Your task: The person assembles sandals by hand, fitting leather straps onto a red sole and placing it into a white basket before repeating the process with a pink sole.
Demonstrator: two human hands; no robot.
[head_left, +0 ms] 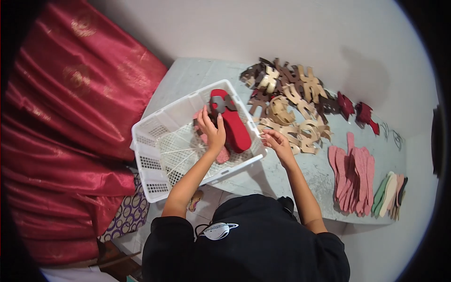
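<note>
A white plastic basket [149, 123] rests on the table in front of me. Inside it, toward the right wall, lies a red slipper sole [236, 131] with a dark grey strap [222, 104] across its upper end. My left hand [212, 134] reaches into the basket with its fingers stretched out, fingertips right at the sole and strap. Partly hidden under that hand is a pink sole [221, 156]. My right hand [279, 144] is just outside the basket's right rim, half curled, fingers apart and holding nothing.
Behind the basket, beige and brown cut straps [282, 110] are heaped on the grey table [188, 70]. Dark red pieces [364, 113] lie farther right. Several pink soles [357, 178] and green and cream ones [386, 192] line the right side. A red curtain [80, 131] hangs left.
</note>
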